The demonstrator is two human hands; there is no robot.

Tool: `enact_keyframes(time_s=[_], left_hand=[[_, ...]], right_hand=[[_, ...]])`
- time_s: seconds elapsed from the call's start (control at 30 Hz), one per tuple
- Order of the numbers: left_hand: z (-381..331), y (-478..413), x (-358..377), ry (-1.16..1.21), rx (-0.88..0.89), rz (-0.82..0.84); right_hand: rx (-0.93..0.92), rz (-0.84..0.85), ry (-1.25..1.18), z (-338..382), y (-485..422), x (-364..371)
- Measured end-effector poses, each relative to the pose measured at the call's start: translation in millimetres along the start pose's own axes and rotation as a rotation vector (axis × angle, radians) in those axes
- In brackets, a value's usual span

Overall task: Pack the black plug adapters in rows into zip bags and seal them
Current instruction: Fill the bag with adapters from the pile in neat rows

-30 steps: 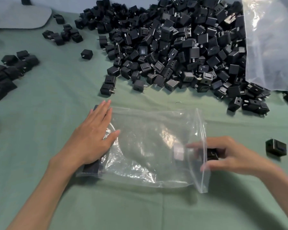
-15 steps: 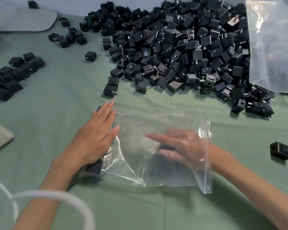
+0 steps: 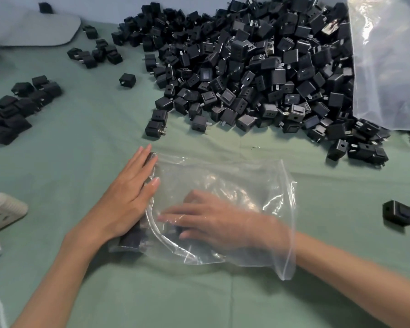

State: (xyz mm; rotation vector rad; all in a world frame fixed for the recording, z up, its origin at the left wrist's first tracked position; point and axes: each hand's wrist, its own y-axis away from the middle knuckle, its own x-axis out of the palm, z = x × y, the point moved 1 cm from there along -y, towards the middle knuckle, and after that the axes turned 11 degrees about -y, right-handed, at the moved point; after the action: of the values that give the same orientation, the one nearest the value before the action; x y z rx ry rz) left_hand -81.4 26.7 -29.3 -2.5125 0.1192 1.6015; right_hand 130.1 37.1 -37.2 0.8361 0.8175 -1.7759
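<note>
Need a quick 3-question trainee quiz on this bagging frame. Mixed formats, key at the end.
1. True or false: the zip bag is sealed.
2. The right hand is: A) inside the bag, B) on the loose pile, C) gripping the lone adapter.
3. Which hand lies flat on the bag's closed end, over the packed adapters?
Key: 1 false, its mouth gapes around the right forearm. 2 A. 3 the left hand.

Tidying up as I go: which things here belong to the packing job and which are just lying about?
Job: zip bag, adapters inside it, adapter pile, left hand, right hand.
Lying about: white power strip, grey pad.
</note>
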Motion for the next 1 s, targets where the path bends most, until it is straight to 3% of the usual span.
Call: enact_keyframes(time_s=[0.07,0.17,0.23,0.47,0.67,0.77,0.9,1.0], left_hand=[[1.0,14.6,-2.7,0.026,0.003,-0.015],[0.0,40.4,-0.5,0.056,0.020,-0.018],[-2.2,49.8,4.9,0.055,0.027,-0.034],[-4.7,47.9,11.4,0.083,0.022,-0.060],[-3.1,48.1,10.6,0.150,0.036,-0.066],[-2.6,48.4,10.6,0.164,0.017,-0.073],[-4.1,47.9,10.8,0.155,0.009,-0.063],[-3.4,47.8,9.8,0.169,0.012,-0.052]], right_hand=[[-0.075,0.059,0.033,1.6,5.6,-0.4],[0.003,0.061,0.091,-1.5,7.6,4.1],[0.025,-0.051,-0.087,-6.4,2.7,1.5],[0.130,-0.071,-0.411,8.6,-17.2,-17.4],[0.117,-0.053,-0.302,10.2,-33.7,-5.2],[0.168,-0.108,-0.419,13.9,-36.0,-9.0],[0.282,-0.029,-0.499,11.9,-37.7,-14.2],[0.319,-0.105,-0.544,21.3,-37.4,-6.5]])
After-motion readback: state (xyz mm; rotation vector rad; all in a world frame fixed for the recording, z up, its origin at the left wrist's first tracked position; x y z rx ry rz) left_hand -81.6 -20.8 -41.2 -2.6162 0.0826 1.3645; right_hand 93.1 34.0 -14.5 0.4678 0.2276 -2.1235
